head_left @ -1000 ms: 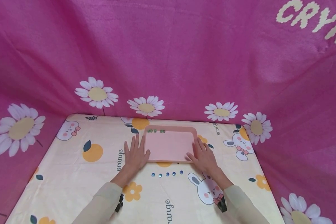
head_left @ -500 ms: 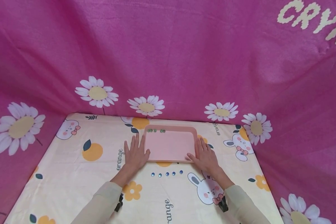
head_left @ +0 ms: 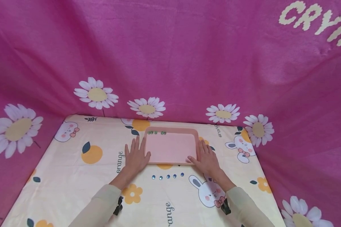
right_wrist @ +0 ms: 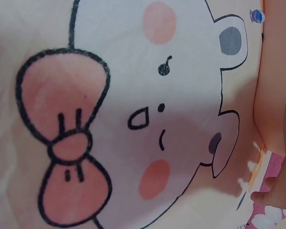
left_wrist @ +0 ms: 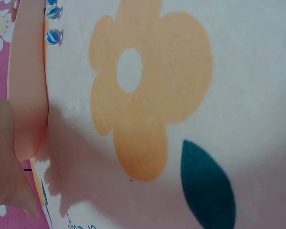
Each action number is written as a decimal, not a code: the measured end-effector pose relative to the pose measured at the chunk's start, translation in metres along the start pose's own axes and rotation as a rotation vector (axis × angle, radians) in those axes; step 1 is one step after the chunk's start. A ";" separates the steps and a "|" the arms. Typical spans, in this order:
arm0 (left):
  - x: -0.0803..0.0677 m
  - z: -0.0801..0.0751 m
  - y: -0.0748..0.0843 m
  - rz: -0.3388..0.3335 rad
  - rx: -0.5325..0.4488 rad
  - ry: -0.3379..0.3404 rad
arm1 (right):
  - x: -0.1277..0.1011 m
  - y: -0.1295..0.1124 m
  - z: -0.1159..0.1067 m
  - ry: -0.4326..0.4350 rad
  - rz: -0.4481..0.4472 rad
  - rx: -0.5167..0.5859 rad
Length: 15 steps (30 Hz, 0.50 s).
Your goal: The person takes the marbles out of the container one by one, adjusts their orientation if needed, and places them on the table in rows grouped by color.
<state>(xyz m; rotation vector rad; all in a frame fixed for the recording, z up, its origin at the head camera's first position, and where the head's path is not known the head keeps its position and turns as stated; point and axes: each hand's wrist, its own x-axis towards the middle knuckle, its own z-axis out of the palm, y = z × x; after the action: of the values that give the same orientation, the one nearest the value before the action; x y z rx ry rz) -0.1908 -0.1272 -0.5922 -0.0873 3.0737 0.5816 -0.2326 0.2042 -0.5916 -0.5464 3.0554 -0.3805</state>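
Note:
A shallow pink tray [head_left: 170, 149] lies on the table between both hands. My left hand [head_left: 137, 157] rests along its left side, fingers straight and spread, thumb at the near left corner. On the opposite side, my right hand [head_left: 207, 159] lies with straight fingers against the wall, its thumb reaching over the near right corner. Several green marbles [head_left: 155, 132] sit in the tray's far left part. In front of the tray, several blue marbles [head_left: 168, 176] form a row on the cloth. The left wrist view shows a swirled blue-and-white marble [left_wrist: 53, 36] near the tray wall [left_wrist: 28, 86].
A cream tablecloth [head_left: 65, 183] printed with oranges, flowers and rabbits covers the table. Behind and at both sides hangs a magenta curtain [head_left: 170, 63] with daisies. Dark clips [head_left: 225, 207] show beneath the sleeves.
The head view has shifted very slightly, so everything appears a little further left. Hands, tray and marbles keep their places relative to each other.

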 end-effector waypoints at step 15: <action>0.007 -0.017 0.027 -0.001 -0.417 0.215 | 0.000 0.001 0.004 0.021 -0.023 -0.017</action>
<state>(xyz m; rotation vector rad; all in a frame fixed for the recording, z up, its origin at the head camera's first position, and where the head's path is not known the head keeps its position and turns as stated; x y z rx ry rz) -0.1989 -0.1089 -0.5670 -0.1643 3.0906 1.2831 -0.2329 0.2038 -0.5953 -0.5830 3.0783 -0.3629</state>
